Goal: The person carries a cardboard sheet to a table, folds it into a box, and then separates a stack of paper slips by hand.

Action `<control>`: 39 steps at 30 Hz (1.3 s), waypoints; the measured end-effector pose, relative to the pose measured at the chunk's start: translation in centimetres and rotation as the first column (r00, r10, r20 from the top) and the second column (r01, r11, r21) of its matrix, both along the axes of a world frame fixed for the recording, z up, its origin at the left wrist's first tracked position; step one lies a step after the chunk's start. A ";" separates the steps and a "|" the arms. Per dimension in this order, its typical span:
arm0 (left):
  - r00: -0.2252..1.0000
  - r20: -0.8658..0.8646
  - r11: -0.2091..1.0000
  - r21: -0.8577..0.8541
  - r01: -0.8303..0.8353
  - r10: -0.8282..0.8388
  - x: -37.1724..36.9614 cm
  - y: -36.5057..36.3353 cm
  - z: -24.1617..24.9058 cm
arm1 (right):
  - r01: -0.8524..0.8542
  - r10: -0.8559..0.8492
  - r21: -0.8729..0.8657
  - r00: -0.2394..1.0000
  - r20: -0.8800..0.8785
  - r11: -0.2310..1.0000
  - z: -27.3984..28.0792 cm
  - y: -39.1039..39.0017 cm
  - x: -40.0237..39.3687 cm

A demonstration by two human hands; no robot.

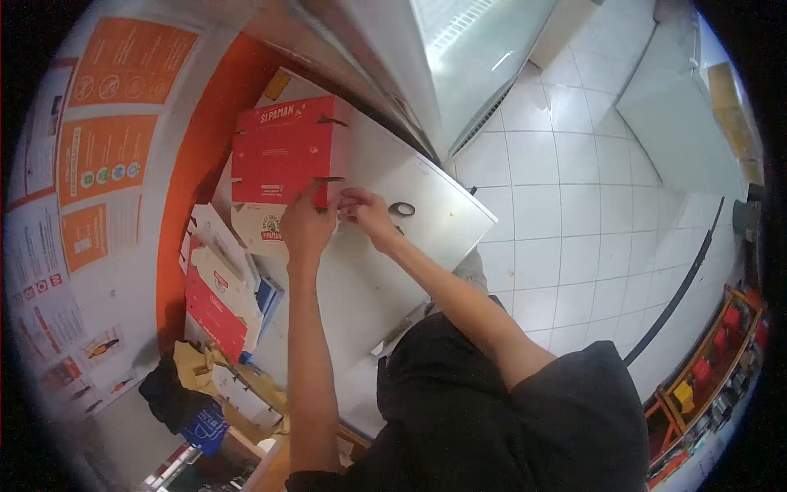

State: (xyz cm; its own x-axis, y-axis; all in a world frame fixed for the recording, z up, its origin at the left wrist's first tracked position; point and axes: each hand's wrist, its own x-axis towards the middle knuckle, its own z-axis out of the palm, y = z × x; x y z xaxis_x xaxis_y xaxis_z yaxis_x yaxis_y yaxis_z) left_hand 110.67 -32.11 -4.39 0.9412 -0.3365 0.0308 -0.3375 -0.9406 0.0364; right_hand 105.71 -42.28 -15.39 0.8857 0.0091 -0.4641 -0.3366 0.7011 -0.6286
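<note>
A stack of flat red cardboard boxes (pixel 283 152) with white "SI PAMAN" lettering lies on the white tabletop (pixel 385 164). My left hand (pixel 307 225) is closed at the stack's near right corner, its fingers over the red edge. Just to the right, with fingertips close to that same corner, my right hand (pixel 367 215) is curled in a pinch; I cannot tell what is in it. Below the red stack, a cream-coloured printed carton panel (pixel 258 223) is partly covered by my left hand. A black ring like a tape roll (pixel 402 209) lies right of my right hand.
More folded red and white cartons (pixel 217 299) lean left of the table. A dark bag with blue print (pixel 201 426) and brown paper (pixel 193 369) sit below them. A white appliance (pixel 475 66) stands beyond the table. Orange posters (pixel 106 156) cover the left wall.
</note>
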 end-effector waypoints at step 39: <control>0.989 -0.149 0.989 0.147 0.002 0.020 2.9 -2.2 0.1 | 0.061 -0.053 -0.344 0.998 0.033 0.937 0.3 1.1 0.6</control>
State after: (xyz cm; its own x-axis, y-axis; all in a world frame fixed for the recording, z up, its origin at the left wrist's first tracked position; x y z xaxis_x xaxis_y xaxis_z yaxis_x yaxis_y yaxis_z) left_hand 113.57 -34.28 -4.27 0.9343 -0.3187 -0.1595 -0.3304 -0.9424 -0.0521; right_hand 106.31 -41.22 -15.11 0.8904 -0.1985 -0.4095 -0.2854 0.4573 -0.8423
